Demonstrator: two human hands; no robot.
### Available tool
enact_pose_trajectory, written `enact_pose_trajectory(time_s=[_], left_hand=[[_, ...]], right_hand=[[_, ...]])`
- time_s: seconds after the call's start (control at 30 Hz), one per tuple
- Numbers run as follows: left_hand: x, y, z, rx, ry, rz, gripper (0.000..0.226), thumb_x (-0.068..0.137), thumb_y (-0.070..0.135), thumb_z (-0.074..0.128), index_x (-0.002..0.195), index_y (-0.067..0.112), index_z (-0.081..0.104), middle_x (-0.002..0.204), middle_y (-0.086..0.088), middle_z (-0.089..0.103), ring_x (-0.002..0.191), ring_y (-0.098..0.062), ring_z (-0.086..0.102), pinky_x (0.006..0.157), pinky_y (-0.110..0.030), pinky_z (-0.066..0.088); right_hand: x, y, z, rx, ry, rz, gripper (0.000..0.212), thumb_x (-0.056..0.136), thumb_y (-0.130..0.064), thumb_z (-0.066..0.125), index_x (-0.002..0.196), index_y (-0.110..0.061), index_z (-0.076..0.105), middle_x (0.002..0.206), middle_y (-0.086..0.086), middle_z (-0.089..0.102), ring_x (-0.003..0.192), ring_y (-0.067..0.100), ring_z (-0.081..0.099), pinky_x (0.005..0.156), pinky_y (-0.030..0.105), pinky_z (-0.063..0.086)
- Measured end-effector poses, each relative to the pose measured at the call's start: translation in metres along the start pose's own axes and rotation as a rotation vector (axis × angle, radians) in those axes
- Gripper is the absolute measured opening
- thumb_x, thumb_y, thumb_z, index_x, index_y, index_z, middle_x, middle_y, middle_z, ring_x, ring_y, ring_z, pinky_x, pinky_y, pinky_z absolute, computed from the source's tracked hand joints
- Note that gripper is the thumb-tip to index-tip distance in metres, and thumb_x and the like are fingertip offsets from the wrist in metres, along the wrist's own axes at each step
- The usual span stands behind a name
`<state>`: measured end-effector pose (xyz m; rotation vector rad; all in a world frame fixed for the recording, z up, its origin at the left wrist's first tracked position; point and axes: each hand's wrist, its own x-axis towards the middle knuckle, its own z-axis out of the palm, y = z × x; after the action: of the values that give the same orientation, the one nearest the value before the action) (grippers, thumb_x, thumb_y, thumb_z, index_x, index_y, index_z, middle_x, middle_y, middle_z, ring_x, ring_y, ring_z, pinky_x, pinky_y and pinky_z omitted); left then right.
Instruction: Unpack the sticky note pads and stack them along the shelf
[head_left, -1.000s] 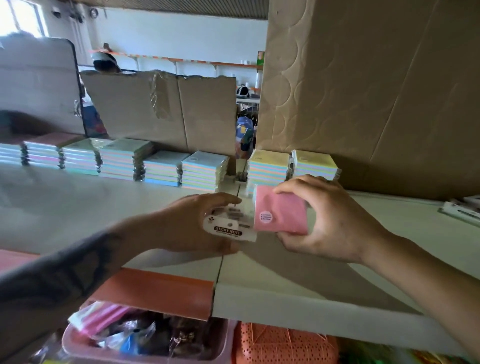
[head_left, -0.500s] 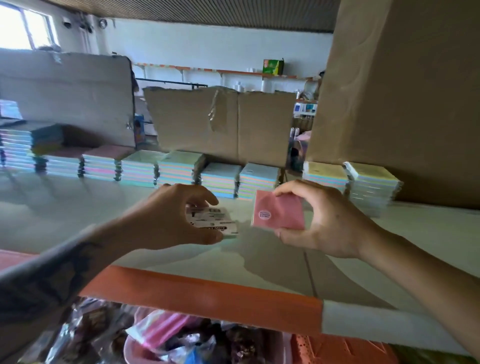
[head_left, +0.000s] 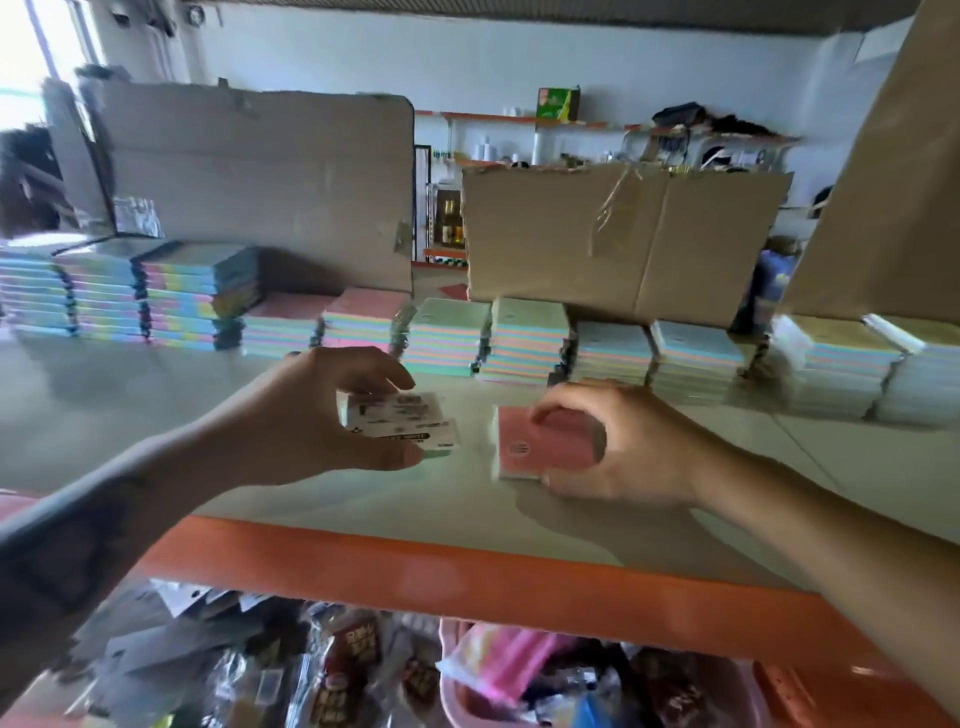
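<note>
seen from a head camera, looking forward and down over a pale shelf with an orange front edge.

left hand, near the middle, pinching a white printed wrapper between thumb below and curled fingers above, held just over the shelf surface. lettering on the wrapper too blurred to read.

right hand, just to the right, fingers curled over the top of a pink sticky note pad, thumb under its near edge. pad tilted, a small round sticker on its face; cannot tell whether its lower edge touches the shelf. wrapper and pad close together but apart.

along the far side of the shelf, a row of stacked sticky note pads in pastel bands of pink, blue, green and yellow, running left to right. taller stacks at the far left, lower ones in the middle, two yellow-topped stacks at the far right.

behind the row, upright cardboard sheets and a flattened cardboard box; a large cardboard panel at the right edge.

below the shelf, near the bottom, a jumble of plastic packets and a pink plastic basin, all blurred.
</note>
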<state>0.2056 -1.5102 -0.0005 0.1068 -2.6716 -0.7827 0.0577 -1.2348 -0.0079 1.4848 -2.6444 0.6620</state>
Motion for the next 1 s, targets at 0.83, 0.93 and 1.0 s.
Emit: enact_pose_trajectory(time_s=[0.83,0.93,1.0], left_hand=[[0.001,0.027,0.014,-0.567,-0.051,0.154,0.033,0.072,0.037,0.086,0.098,0.021,0.074,0.095,-0.005,0.077,0.087,-0.018,0.072,0.077,-0.029,0.058],[0.003,0.025,0.02,-0.63,0.042,0.121,0.019,0.074,0.022,0.088,0.089,0.016,0.078,0.089,-0.002,0.079,0.079,-0.01,0.071,0.072,-0.024,0.055],[0.007,0.025,0.024,-0.687,0.044,0.086,0.025,0.074,0.022,0.077,0.095,0.007,0.078,0.094,-0.003,0.079,0.085,-0.01,0.072,0.078,-0.025,0.058]], right_hand=[[0.008,-0.055,0.002,0.355,0.366,-0.119,0.01,0.086,-0.03,0.083,0.089,-0.033,0.073,0.082,-0.021,0.069,0.082,-0.004,0.062,0.079,0.015,0.043],[0.011,-0.053,0.003,0.402,0.32,-0.062,0.018,0.085,-0.031,0.083,0.09,-0.039,0.067,0.077,-0.03,0.065,0.076,-0.008,0.06,0.074,0.012,0.04],[0.012,-0.052,0.007,0.356,0.359,-0.059,0.033,0.082,-0.036,0.086,0.108,-0.036,0.066,0.097,-0.027,0.069,0.093,-0.004,0.063,0.081,0.016,0.043]])
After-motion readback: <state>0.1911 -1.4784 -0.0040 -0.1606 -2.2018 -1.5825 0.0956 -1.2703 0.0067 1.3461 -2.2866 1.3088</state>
